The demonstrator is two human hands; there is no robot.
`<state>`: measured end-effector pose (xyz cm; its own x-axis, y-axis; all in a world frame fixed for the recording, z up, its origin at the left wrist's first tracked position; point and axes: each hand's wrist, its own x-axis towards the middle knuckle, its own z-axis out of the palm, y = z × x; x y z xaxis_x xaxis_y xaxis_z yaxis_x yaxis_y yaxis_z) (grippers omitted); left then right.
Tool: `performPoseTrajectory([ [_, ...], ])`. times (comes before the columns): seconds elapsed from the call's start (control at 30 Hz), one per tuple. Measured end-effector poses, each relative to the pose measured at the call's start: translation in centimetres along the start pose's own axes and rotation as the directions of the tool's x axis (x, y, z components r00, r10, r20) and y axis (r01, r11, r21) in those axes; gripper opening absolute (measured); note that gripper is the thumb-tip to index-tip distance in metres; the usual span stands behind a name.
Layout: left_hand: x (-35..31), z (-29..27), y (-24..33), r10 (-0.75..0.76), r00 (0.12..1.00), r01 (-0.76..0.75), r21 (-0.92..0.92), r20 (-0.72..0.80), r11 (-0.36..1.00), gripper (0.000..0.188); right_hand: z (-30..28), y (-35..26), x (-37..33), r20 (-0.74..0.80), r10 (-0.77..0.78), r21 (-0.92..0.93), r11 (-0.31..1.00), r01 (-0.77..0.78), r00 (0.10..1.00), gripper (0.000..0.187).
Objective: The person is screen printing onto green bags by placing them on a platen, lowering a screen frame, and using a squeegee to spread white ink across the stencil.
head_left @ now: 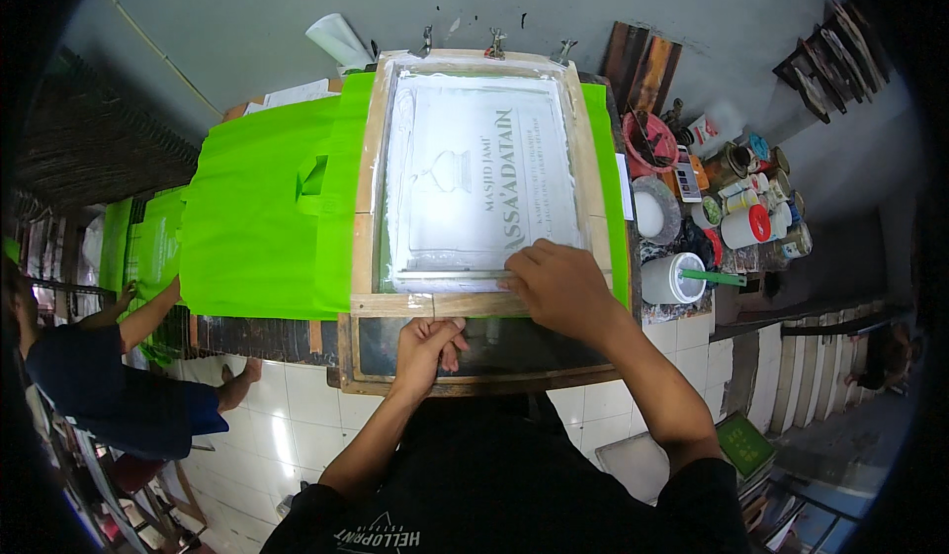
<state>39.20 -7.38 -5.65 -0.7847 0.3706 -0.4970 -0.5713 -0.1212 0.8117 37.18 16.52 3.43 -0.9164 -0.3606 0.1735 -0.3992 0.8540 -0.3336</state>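
A wooden screen-printing frame [368, 198] lies in front of me, its mesh [445, 124] smeared with white ink and showing a dark printed design. Across the near end of the mesh lies a squeegee [445, 277]. My right hand [559, 282] is closed on the squeegee's right end. Just below the frame's front bar, my left hand [427, 354] is curled with nothing visible in it. Bright green fabric bags [262, 218] lie to the left, and green fabric also shows along the frame's right side. Clamps [494, 43] stand at the frame's far edge.
At the right, a cluttered side table holds a white tub with a green-handled tool [717, 278], a pink basket [650, 144] and several ink jars [746, 226]. A co-worker [109, 376] handles green bags at the far left. Another person [885, 356] is near the stairs [816, 376].
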Motion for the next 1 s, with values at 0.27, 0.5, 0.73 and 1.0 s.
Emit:
performPoseTrajectory([
  [0.27, -1.5, 0.8, 2.8, -0.18, 0.983, 0.176, -0.406, 0.028, 0.897, 0.03, 3.4, 0.7, -1.0, 0.003, -0.028, -0.024, 0.999, 0.028, 1.0, 0.014],
  [0.5, 3.6, -4.0, 14.8, 0.384, 0.761, -0.47, 0.037, 0.524, 0.882, 0.034, 3.7, 0.6, -1.6, -0.042, -0.002, -0.066, 0.998, -0.001, 0.999, 0.018],
  [0.73, 15.8, 3.8, 15.3, 0.146, 0.524, -0.837, 0.539, 0.839, -0.091, 0.073, 4.4, 0.4, -1.7, -0.091, -0.025, -0.079, 0.997, 0.018, 0.995, 0.018],
  [1.0, 17.1, 4.6, 14.3, 0.025, 0.506, -0.841, 0.5, 0.862, -0.209, 0.07, 4.1, 0.3, -1.6, -0.113, -0.026, -0.043, 0.999, 0.022, 0.993, 0.008],
])
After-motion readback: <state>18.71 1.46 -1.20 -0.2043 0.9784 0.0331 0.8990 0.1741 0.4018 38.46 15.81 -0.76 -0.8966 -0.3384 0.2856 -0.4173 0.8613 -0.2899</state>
